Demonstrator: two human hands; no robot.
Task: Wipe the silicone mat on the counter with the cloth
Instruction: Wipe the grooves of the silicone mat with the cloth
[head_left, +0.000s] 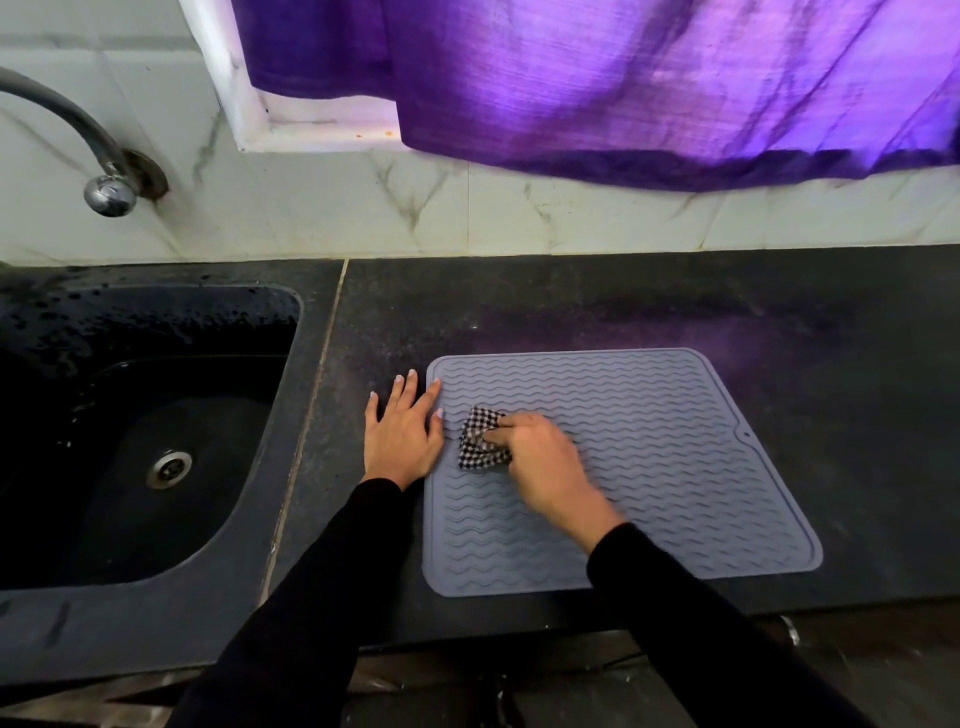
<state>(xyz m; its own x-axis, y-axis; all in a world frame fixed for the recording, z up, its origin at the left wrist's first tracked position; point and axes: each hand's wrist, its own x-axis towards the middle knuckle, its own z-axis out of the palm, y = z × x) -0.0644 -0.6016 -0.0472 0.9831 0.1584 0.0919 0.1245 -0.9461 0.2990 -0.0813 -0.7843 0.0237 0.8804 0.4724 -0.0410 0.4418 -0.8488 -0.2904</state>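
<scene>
A grey silicone mat (675, 447) with wavy ridges lies flat on the dark counter (571, 306). My right hand (545, 467) grips a bunched black-and-white checked cloth (480, 441) and holds it down on the mat's left part. The hand looks slightly blurred. My left hand (402, 431) lies flat with fingers spread on the counter at the mat's left edge. Its index finger and thumb touch the mat's rim.
A black sink (156, 441) with a metal drain (169, 467) is set into the counter at left, wet with drops. A chrome tap (106, 192) comes out of the tiled wall above it. A purple curtain (623, 88) hangs over the back wall.
</scene>
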